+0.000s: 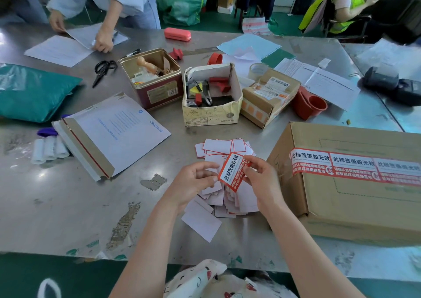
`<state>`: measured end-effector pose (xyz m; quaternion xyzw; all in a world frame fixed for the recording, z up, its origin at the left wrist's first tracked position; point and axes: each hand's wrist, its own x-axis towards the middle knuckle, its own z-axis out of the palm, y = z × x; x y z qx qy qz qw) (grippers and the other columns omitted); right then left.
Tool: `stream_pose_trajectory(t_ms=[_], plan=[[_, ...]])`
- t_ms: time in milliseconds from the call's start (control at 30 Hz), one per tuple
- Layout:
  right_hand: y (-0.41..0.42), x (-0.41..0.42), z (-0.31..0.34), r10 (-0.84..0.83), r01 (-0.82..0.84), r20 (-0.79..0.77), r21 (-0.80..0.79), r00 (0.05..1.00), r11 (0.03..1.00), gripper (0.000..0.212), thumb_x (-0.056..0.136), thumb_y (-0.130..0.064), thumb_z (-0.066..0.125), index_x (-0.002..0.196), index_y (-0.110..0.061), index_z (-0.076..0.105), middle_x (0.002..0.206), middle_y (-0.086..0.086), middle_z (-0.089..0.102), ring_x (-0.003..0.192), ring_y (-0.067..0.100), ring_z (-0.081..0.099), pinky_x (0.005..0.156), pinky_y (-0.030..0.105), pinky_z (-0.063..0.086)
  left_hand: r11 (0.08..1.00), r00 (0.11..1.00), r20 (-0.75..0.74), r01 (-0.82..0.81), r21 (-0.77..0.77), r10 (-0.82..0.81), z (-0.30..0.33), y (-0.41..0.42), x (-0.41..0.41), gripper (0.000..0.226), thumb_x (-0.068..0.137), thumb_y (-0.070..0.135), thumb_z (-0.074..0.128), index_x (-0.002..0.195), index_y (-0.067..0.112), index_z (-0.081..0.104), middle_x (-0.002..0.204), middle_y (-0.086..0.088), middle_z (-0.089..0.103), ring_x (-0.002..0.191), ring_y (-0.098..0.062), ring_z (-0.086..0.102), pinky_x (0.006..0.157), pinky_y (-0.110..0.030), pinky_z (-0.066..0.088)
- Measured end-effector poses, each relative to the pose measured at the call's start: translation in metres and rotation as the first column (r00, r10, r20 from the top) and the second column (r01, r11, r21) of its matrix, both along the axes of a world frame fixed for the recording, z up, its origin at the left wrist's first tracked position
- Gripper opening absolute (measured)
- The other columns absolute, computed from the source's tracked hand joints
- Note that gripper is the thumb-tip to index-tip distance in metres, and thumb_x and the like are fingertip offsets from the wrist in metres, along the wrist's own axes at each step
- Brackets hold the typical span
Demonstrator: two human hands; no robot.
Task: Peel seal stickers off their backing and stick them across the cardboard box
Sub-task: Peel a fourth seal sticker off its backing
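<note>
Your left hand (pixel 196 179) and right hand (pixel 257 174) both pinch one red seal sticker (pixel 233 171) over the pile of backings (pixel 218 149) near the tabletop's (pixel 68 206) front edge, so peel slowly from one corner, then press it flat beside the others on the cardboard box (pixel 355 202).

worktop (pixel 68 206): scuffed, dull metal
cardboard box (pixel 355 218): matt brown card
seal sticker (pixel 232 171): glossy red paper
tin (pixel 157 92): shiny metal
</note>
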<state>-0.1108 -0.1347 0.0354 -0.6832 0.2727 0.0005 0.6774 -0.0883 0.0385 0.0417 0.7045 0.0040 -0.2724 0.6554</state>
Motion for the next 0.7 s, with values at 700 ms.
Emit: stream_pose_trajectory(t_ms=[700], plan=[[0.0022,0.0018,-0.0021,-0.003,0.003,-0.016,0.016,1.000,1.000,0.026,0.093,-0.005,0.050,0.114,-0.017,0.059,0.109,0.001,0.064,0.090,0.008,0.065,0.075,0.024,0.054,0.999,1.000,0.019,0.023,-0.022,-0.023,0.0023,-0.0042,0.0008,0.026,0.087,0.007,0.062,0.108,0.022,0.063,0.094,-0.003,0.072,0.068,0.003,0.060,0.072,-0.020,0.045]])
